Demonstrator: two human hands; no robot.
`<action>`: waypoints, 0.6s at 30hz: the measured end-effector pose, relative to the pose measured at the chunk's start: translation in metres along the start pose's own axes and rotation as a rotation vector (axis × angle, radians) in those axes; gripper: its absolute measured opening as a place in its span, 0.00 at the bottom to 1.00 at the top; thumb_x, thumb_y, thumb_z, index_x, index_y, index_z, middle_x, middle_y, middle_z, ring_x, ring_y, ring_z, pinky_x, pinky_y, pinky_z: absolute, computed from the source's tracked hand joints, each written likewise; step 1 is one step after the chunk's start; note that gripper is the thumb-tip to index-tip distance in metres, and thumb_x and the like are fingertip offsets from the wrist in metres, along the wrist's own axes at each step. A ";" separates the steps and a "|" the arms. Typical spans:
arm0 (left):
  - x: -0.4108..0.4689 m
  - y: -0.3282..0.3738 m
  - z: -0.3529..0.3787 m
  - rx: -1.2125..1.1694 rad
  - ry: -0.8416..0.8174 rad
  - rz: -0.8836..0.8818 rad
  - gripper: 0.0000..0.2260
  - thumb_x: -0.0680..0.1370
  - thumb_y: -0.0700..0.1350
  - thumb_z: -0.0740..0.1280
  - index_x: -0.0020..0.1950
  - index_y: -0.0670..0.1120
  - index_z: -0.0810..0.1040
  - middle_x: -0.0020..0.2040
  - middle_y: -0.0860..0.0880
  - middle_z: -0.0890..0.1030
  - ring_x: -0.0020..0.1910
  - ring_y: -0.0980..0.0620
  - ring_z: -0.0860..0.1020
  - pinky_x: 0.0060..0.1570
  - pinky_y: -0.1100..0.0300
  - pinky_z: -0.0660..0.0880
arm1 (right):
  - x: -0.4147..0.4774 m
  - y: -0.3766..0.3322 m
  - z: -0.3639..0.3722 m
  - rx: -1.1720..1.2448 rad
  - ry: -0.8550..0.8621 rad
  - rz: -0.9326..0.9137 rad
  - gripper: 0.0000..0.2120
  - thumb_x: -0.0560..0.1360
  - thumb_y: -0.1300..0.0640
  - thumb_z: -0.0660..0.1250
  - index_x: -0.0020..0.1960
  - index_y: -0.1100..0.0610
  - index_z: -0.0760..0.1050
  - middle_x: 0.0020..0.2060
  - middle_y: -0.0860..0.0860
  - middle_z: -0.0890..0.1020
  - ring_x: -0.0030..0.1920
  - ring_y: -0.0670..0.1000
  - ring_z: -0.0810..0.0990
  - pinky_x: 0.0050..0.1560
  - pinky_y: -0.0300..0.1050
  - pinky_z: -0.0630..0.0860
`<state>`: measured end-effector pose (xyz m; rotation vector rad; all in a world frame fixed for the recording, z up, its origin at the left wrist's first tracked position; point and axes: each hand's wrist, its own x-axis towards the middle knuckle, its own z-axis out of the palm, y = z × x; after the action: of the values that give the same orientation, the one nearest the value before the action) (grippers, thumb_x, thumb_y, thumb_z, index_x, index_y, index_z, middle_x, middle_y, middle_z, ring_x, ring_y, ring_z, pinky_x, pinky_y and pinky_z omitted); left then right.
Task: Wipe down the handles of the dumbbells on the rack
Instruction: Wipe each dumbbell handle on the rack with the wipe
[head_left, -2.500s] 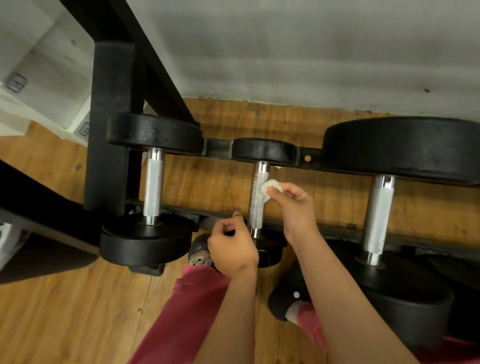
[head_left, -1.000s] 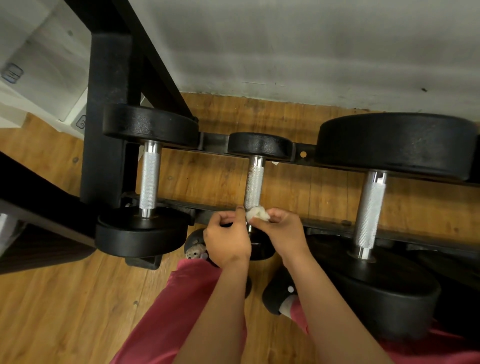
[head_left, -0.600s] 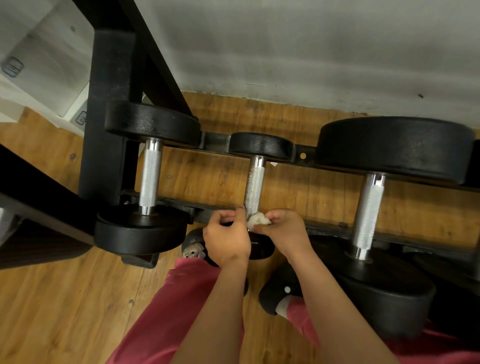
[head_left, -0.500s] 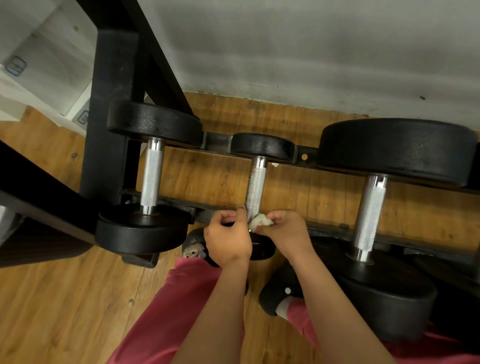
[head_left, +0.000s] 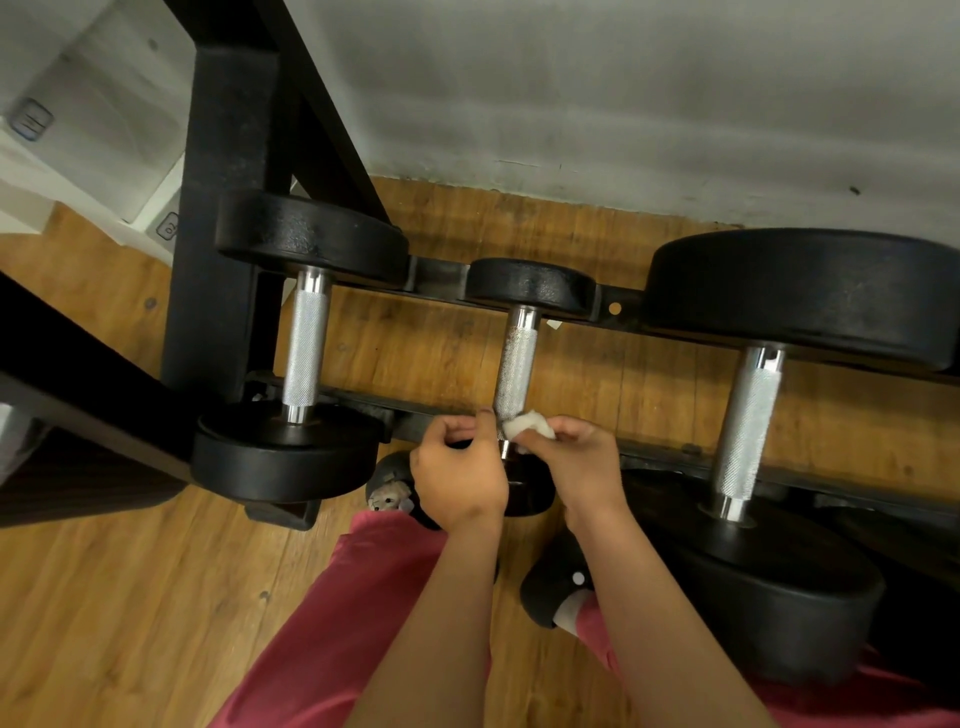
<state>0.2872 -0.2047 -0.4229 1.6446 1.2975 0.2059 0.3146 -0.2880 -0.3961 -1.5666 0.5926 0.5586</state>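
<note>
The tissue wad (head_left: 527, 425) in the grip is white; the handle (head_left: 515, 369) above it is silver, cross-hatch knurled (dark speckles toward its far end). The dumbbell head (head_left: 530, 285) beyond is black, the trousers (head_left: 363, 613) below red.

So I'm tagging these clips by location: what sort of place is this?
Probably a gym or home workout room: black dumbbells with knurled metal handles lie on a black rack over a wood-look floor by a grey wall. The right hand pinches a white wipe against the middle handle.

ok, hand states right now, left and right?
Left hand: fingers curled beside the middle dumbbell handle; grip cannot be told.
Right hand: pinching white wipe against that handle's near end.
</note>
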 end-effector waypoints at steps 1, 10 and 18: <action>0.000 0.000 0.000 0.003 0.002 -0.001 0.09 0.72 0.58 0.70 0.37 0.55 0.76 0.40 0.55 0.80 0.48 0.51 0.79 0.51 0.46 0.76 | 0.000 -0.002 0.002 0.035 0.012 0.014 0.06 0.69 0.64 0.75 0.38 0.55 0.80 0.36 0.52 0.84 0.39 0.49 0.82 0.40 0.39 0.78; -0.002 -0.001 0.000 -0.002 0.004 0.004 0.11 0.69 0.62 0.67 0.37 0.55 0.76 0.40 0.55 0.80 0.47 0.51 0.79 0.51 0.46 0.76 | 0.015 -0.023 0.008 0.286 0.023 0.117 0.08 0.72 0.66 0.73 0.43 0.53 0.78 0.43 0.50 0.84 0.53 0.50 0.81 0.60 0.45 0.74; -0.001 -0.001 0.001 -0.001 0.010 -0.002 0.09 0.70 0.59 0.68 0.37 0.55 0.77 0.41 0.55 0.81 0.48 0.51 0.79 0.51 0.47 0.76 | 0.026 -0.043 0.015 0.482 -0.007 0.166 0.08 0.73 0.68 0.70 0.44 0.57 0.74 0.40 0.50 0.81 0.42 0.44 0.80 0.55 0.41 0.77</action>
<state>0.2864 -0.2059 -0.4240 1.6433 1.3057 0.2136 0.3628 -0.2720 -0.3820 -1.0664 0.7911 0.4992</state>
